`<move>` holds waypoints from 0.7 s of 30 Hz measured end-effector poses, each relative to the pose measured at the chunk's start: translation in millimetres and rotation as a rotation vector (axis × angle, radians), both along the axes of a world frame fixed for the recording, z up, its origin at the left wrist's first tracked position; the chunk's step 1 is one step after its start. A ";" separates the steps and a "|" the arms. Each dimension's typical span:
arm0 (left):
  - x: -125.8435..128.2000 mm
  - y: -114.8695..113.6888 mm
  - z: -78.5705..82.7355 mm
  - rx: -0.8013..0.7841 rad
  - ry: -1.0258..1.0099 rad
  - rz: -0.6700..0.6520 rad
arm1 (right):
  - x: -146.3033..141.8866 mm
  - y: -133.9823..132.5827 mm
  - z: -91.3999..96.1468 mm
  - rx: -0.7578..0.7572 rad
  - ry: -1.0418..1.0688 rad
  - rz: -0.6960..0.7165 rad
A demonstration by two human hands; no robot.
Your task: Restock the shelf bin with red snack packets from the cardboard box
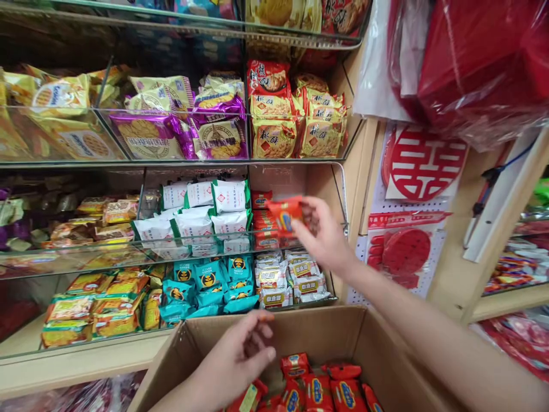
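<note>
My right hand (322, 236) grips a small red snack packet (283, 214) between thumb and fingers. It is at the front of a middle-shelf compartment, just before a stack of similar red packets (262, 222). My left hand (238, 357) hovers above the cardboard box (317, 326), its fingers loosely curled and the thumb apart, with nothing visible in it. Inside the box lie several red packets (318, 390) with blue and yellow print. Part of the box's contents is hidden behind my left hand and forearm.
White-and-green packets (195, 220) fill the compartment to the left. Below are teal packets (210, 280) and silver-white ones (270, 280). Clear glass lips (193, 249) edge the shelves. A wooden upright (362, 177) and hanging red decorations (424, 163) stand to the right.
</note>
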State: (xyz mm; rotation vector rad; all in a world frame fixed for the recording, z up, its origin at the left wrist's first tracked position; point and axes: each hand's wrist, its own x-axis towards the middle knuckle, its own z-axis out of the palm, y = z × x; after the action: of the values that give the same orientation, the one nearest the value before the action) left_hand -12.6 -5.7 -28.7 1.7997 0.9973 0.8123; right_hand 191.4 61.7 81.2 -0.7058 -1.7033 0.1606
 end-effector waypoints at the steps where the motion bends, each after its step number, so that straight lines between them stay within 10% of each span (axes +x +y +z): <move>1: 1.2 -1.4 -1.9 0.006 0.091 -0.031 | 1.9 14.9 16.1 0.040 -0.055 -0.096; 7: 6.7 -3.6 -4.3 0.111 0.403 -0.117 | -17.5 103.4 71.7 -0.104 -0.567 -0.385; 21: 6.6 -3.4 -4.8 0.113 0.598 -0.223 | -40.1 160.1 72.7 -0.226 -0.747 -0.392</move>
State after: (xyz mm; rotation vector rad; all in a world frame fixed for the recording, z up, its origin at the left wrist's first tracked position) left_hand -6.0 -9.2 -33.5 2.2668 1.1031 0.1877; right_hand 151.3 221.9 153.8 -1.3724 -2.2184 -0.2202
